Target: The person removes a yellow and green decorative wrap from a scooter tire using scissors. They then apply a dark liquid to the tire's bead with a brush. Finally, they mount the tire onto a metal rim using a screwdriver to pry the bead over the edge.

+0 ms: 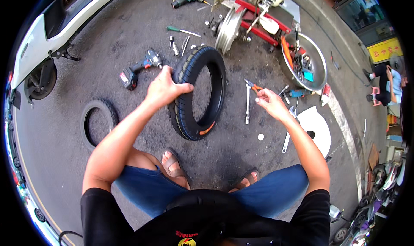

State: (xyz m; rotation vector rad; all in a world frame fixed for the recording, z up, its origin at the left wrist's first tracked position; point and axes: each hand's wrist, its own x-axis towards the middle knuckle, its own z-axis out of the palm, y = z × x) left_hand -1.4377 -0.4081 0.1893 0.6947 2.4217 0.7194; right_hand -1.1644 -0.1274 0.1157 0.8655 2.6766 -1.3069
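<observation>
A black tyre with an orange mark on its sidewall stands upright on the ground in front of me. My left hand is closed over its left edge, thumb toward the opening. To the right, the curled fingers of my right hand are at the orange handles of a pair of pliers, whose jaws point up and left. The hand hides the handle ends; whether the pliers are off the ground is unclear. A steel wrench lies just below the jaws. An impact driver lies beyond my left hand.
A smaller tyre lies at left, near a white scooter. Sockets and a screwdriver lie ahead. A wheel rim and a metal bowl of tools are farther right. A white disc lies beside my right forearm.
</observation>
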